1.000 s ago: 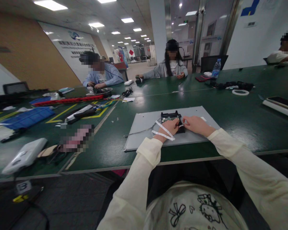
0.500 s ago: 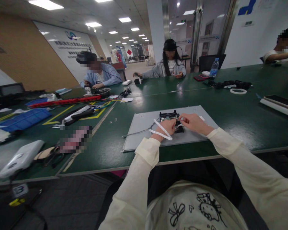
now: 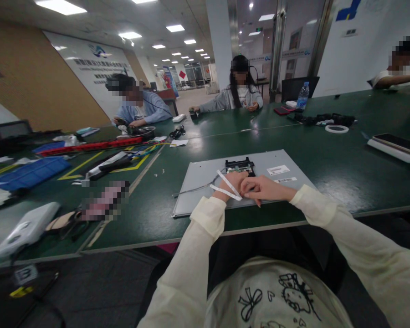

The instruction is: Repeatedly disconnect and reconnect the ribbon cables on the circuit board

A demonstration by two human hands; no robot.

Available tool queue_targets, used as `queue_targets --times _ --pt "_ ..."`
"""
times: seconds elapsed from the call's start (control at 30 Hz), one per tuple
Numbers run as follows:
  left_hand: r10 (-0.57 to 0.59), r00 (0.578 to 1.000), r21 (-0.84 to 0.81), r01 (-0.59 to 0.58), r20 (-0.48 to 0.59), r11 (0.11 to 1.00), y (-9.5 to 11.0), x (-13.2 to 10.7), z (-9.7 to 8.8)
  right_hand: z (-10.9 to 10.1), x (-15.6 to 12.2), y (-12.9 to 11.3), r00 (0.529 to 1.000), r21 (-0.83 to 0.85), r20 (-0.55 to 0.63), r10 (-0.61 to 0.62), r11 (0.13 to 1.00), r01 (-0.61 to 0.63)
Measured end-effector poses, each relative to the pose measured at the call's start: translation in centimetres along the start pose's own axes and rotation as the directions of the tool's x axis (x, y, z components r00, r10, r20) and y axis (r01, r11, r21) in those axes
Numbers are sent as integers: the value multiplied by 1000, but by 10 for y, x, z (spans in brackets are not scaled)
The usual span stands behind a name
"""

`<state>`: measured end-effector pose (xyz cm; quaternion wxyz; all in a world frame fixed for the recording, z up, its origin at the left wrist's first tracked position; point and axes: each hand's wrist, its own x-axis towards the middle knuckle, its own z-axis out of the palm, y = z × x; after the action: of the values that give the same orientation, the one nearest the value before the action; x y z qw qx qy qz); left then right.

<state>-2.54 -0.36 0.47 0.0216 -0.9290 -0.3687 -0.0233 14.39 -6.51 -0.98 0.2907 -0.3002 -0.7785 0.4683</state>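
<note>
A grey metal panel (image 3: 205, 175) lies flat on the green table (image 3: 328, 155) in front of me. A small black circuit board (image 3: 239, 165) sits on its far middle. My left hand (image 3: 233, 181) rests curled just in front of the board, with two white flat ribbon cables (image 3: 225, 186) draped across its back and wrist. My right hand (image 3: 264, 188) lies against the left hand, fingers pressed together and pointing left. What either hand pinches is hidden. White labels (image 3: 278, 170) show on the panel to the right of the board.
Co-workers sit at the far side (image 3: 241, 91) and far left (image 3: 136, 102), and another at the right edge. A water bottle (image 3: 303, 95), a tape ring (image 3: 336, 129), a flat device (image 3: 392, 148), blue trays (image 3: 30, 171), tools and a white case (image 3: 23, 228) lie around.
My right hand has drawn back from the circuit board and moved left, onto my left hand. This uncovers the labels on the panel. The view has shifted slightly.
</note>
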Motion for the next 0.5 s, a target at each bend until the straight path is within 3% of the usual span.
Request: queue_targets --times 0.3,0.5 --pt "36 999 48 -36 15 998 3 -2 -7 -1 4 3 997 60 69 20 998 -24" --pt "-21 1000 -2 21 -18 1000 0 1 -4 -2 3 2 994 54 90 60 996 -65"
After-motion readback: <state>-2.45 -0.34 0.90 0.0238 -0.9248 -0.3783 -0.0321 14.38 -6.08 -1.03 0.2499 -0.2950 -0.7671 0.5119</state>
